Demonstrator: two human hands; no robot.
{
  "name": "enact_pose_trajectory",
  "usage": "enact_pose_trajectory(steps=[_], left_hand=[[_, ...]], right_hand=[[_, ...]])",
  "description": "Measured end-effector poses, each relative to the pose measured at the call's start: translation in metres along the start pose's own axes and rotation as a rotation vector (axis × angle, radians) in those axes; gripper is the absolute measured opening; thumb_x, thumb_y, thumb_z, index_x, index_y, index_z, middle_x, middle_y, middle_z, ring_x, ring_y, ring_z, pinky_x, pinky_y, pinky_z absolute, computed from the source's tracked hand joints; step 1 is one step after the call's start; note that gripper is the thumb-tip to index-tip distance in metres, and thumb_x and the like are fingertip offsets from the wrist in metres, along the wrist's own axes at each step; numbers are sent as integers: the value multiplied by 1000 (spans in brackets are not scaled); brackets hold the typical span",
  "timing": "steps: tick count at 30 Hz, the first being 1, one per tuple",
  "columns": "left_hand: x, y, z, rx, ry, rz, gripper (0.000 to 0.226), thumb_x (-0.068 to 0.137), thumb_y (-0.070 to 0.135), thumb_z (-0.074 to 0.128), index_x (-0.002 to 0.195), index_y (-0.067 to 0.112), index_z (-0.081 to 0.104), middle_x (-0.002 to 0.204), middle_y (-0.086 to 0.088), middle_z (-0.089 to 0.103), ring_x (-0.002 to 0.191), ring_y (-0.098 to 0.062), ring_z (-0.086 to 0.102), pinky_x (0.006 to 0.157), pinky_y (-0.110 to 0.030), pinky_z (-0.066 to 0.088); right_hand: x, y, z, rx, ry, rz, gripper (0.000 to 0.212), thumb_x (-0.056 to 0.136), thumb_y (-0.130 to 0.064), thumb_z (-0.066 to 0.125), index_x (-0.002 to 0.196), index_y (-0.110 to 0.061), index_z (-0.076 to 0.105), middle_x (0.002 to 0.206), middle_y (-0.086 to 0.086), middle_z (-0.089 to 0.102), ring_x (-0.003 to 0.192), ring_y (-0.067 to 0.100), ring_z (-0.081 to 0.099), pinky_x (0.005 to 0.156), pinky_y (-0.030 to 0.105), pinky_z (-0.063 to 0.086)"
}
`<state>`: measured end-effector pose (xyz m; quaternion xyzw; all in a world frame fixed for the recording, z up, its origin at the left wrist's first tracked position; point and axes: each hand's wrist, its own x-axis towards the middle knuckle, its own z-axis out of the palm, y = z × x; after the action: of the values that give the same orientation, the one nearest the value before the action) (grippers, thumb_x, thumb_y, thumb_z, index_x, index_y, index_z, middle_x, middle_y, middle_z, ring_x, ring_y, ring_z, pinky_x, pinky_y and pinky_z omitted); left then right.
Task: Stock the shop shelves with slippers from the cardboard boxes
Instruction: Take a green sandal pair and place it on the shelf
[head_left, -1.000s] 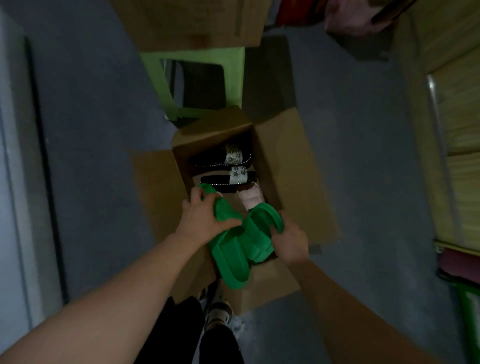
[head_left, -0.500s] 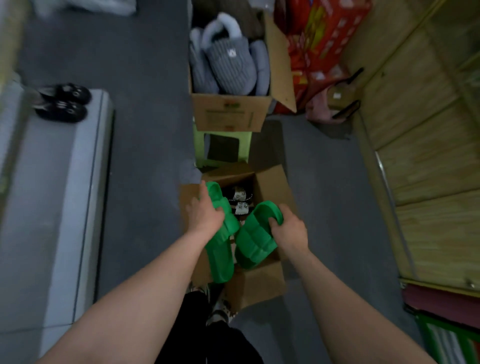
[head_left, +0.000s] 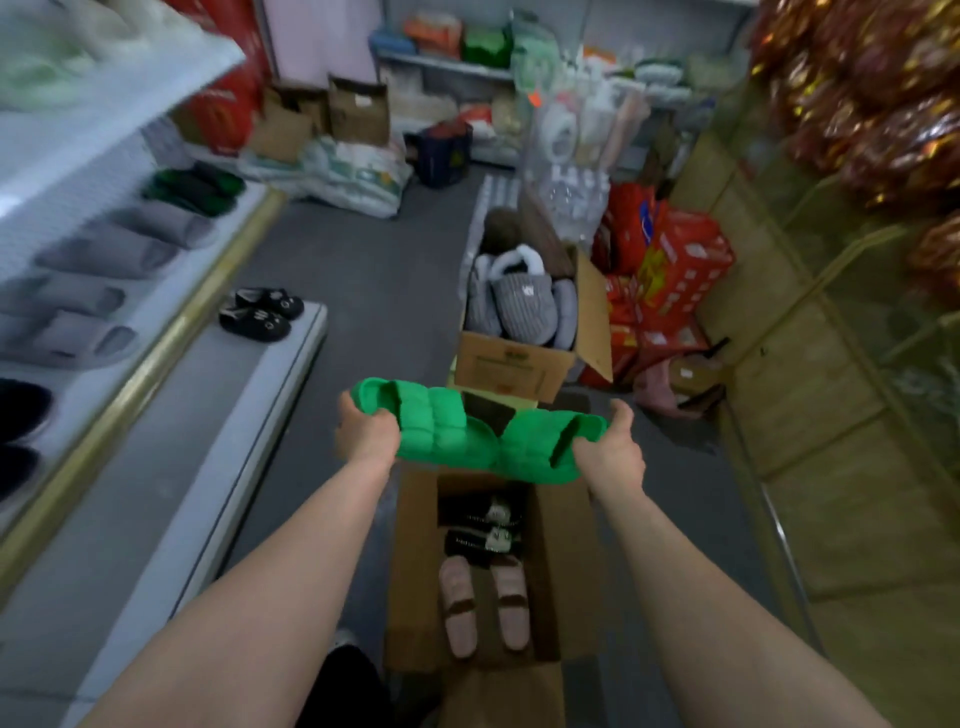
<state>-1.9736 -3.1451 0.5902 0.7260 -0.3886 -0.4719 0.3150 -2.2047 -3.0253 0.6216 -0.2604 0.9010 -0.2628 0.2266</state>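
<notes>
Each of my hands holds one bright green quilted slipper in the air above the open cardboard box (head_left: 410, 545). My left hand (head_left: 366, 434) grips the left green slipper (head_left: 431, 426) at its end, and my right hand (head_left: 610, 447) grips the right green slipper (head_left: 540, 444). The two slippers touch in the middle. Inside the box lie a black pair with white trim (head_left: 483, 525) and a pink pair (head_left: 483, 597). The shelves (head_left: 156, 364) run along my left, with grey slippers (head_left: 109, 249) and a black pair (head_left: 260, 314) on them.
A second cardboard box (head_left: 509, 358) with grey fluffy slippers stands ahead on a green stool. Red packages (head_left: 670, 270) and a wooden cabinet (head_left: 810, 415) line the right side. Bags and boxes pile at the far end of the grey floor aisle.
Both hands have lifted the green slippers up out of the box and spread them apart. My view has tilted up from the box to the aisle and shelves.
</notes>
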Motion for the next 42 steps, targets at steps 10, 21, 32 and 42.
enact_pose_trajectory(steps=[10,21,32,42], left_hand=[[40,72,-79,-957,23,-256,46,95,-1,37,139,12,38,131,-15,54,108,-39,59,61,-47,57],[77,145,-123,-949,-175,-193,45,87,23,61,131,13,57,118,-11,66,103,-30,65,89,-43,52],[123,172,-149,-877,-275,-80,44,81,14,67,124,10,58,111,-19,67,93,-36,67,71,-48,58],[152,190,-190,-575,-190,238,42,54,49,84,83,21,72,94,-7,75,89,-26,72,86,-44,57]], right_hand=[[11,-125,22,498,-102,68,44,85,-8,51,118,-34,39,110,11,56,96,35,61,76,50,60],[-57,-289,107,630,-373,-222,46,79,4,42,103,-34,51,97,11,64,78,28,61,58,33,48],[-63,-362,108,652,-612,-214,54,70,-44,68,116,-15,65,113,14,70,87,25,69,65,33,54],[-60,-421,118,609,-585,-266,41,77,-42,81,98,-10,66,80,-2,71,62,7,69,50,19,51]])
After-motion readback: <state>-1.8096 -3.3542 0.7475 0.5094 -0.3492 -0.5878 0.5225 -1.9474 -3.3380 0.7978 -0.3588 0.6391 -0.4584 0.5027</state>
